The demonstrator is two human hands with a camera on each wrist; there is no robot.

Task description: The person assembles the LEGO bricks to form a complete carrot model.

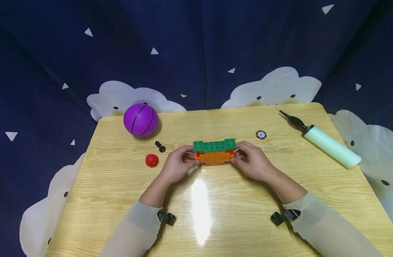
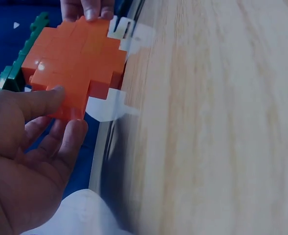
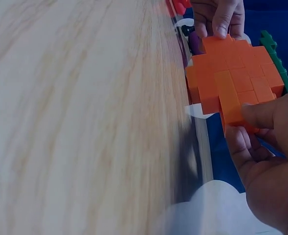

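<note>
Both hands hold a toy-brick model between them near the middle of the table. Its body is a stepped block of orange bricks (image 1: 214, 157), and a row of green bricks (image 1: 214, 145) with studs runs along its top. My left hand (image 1: 178, 164) pinches the left end of the orange part, thumb on the near face and fingers behind. On the opposite end, my right hand (image 1: 253, 162) grips in the same way. Each wrist view shows the flat orange face (image 2: 77, 61) with its stepped outline, and the thumb (image 3: 261, 115) pressing on it.
On the left of the wooden table (image 1: 119, 200) are a purple ball (image 1: 141, 120), a small black chess-like piece (image 1: 160, 146) and a red hat-shaped piece (image 1: 152, 160). A round chip (image 1: 261, 134) and a mint-green hand pump (image 1: 331, 146) lie on the right. A dark blue curtain (image 1: 196, 53) hangs behind.
</note>
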